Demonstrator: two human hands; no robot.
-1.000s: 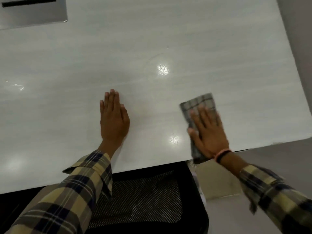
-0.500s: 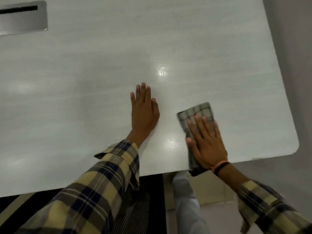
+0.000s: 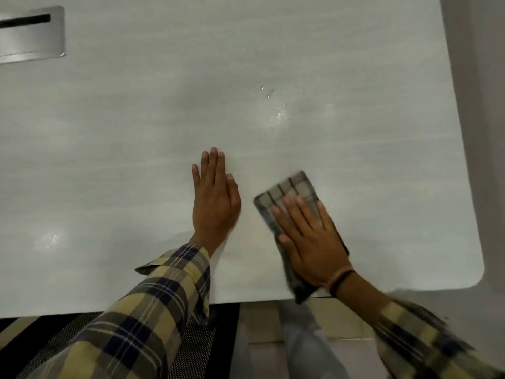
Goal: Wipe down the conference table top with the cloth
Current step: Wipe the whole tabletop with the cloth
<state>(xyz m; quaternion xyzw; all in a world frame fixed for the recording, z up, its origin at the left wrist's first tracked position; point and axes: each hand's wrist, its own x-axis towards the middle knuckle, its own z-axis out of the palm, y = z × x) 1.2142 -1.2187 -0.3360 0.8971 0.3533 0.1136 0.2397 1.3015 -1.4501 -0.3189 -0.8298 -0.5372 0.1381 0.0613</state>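
Right hand (image 3: 311, 242) lies flat on the cloth (image 3: 289, 192), fingers straight and spread, palm down, pressing it to the surface (image 3: 355, 77). Nothing is gripped or pinched.

Cloth: grey checked, folded to a long strip, angled so its far end tips left. It sits near the near edge of the surface, toward the right corner. The far end shows beyond the fingertips; a narrow band shows along the left of the hand under the thumb; the near end pokes out below the wrist and hangs slightly over the near edge. The middle is hidden under the palm.

Left hand (image 3: 214, 198) rests flat on the bare surface just left of the cloth, fingers straight and close together, pointing far. It does not touch the cloth; a strip of surface shows between them.

Right wrist carries a band (image 3: 340, 280), orange and dark. Both sleeves are plaid.

Wet glints (image 3: 277, 114) sit on the surface far of the cloth. A metal plate (image 3: 32, 36) with a dark slot is set in the far left corner. Below the near edge: a dark mesh chair (image 3: 191, 351) at left, tiled floor (image 3: 344, 324) at right.
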